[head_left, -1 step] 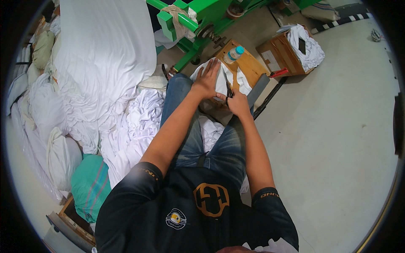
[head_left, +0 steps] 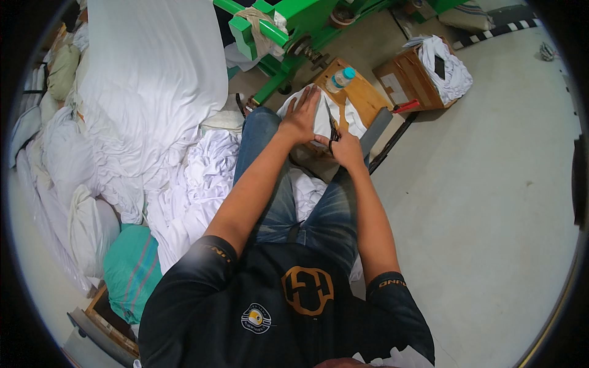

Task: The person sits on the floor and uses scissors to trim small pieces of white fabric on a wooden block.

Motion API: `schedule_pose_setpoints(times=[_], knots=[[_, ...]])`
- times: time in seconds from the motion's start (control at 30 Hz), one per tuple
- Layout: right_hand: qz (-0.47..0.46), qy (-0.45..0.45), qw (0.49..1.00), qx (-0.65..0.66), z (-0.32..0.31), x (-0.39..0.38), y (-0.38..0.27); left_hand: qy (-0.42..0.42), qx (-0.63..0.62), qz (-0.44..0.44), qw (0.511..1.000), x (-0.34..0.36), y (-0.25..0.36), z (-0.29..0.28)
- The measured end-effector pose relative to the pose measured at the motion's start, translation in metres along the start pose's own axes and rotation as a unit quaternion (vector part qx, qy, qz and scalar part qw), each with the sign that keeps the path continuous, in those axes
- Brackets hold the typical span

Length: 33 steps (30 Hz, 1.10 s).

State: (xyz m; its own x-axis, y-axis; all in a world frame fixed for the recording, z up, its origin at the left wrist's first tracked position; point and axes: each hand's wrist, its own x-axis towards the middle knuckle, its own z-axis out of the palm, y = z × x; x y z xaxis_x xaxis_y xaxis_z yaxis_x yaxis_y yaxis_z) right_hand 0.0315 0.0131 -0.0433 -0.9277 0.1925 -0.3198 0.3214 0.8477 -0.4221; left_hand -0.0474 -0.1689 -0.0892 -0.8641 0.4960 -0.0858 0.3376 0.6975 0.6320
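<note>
My left hand (head_left: pixel 299 116) lies flat with fingers stretched over a piece of white cloth (head_left: pixel 323 122), pressing it on a small wooden surface in front of my knees. Close beside it, my right hand (head_left: pixel 345 147) is closed round the handles of dark-handled scissors (head_left: pixel 334 130). The scissors' blades point away from me, at the cloth's cut edge. Another flap of the white cloth (head_left: pixel 353 119) lies to the right of the blades. How far the blades are apart is too small to tell.
A clear bottle with a blue cap (head_left: pixel 340 80) stands on the wooden surface (head_left: pixel 367 98). Green machine frame (head_left: pixel 294 30) rises beyond. A cardboard box (head_left: pixel 405 83) with white cloth is at far right. White fabric heaps (head_left: pixel 202 172) and a green sack (head_left: pixel 132 270) lie left.
</note>
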Motion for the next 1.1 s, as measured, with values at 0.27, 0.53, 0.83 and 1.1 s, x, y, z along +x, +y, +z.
schedule_pose_setpoints(times=[0.27,0.53,0.83,1.1], knots=[[0.065,-0.110,0.985,0.113,-0.021,0.006,-0.012,0.003,-0.004,-0.003,1.000,-0.002,0.002,-0.006],[0.032,-0.091,0.991,0.096,-0.021,0.016,-0.010,-0.027,-0.020,-0.012,0.999,-0.001,0.005,-0.012],[0.119,-0.100,0.964,0.216,-0.021,-0.045,0.009,-0.019,0.015,0.001,1.000,0.001,-0.001,-0.002],[0.181,-0.094,0.874,0.442,0.013,-0.113,0.041,0.012,0.092,0.061,0.994,0.000,0.008,0.015]])
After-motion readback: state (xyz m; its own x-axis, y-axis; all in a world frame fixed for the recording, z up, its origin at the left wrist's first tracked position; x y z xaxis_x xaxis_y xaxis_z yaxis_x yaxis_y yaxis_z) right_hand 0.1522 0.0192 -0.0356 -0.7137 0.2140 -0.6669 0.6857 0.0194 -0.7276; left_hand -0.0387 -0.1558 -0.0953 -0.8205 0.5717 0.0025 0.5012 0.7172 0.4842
